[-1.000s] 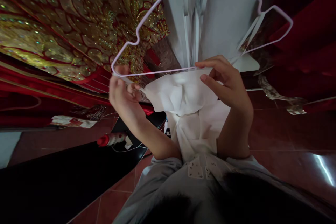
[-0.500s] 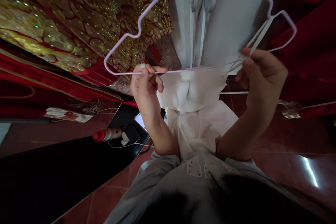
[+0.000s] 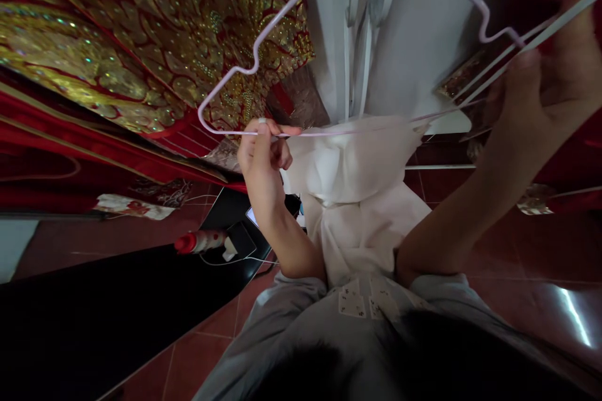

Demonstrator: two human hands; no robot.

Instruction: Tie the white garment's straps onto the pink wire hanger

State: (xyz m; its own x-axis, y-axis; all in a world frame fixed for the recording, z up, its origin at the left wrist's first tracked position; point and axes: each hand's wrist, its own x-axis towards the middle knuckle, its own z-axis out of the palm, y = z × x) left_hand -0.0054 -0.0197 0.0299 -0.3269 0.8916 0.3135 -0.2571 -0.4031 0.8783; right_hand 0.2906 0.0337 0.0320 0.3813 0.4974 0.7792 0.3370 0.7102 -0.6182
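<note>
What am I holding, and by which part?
Left hand: thin pale lilac hanger, by its bottom bar. Right hand: narrow white strap across the fingers, grip unclear.

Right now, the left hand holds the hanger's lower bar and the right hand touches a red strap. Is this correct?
Not entirely: the head view shows that the strap touched by the right hand is white, not red. The rest is correct.

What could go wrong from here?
Strap: it runs straight out to the right hand, so it could slip and spring back.
Hanger: the left hand holds it by the bottom bar, near one end, so a pull on the far side might twist it.
</note>
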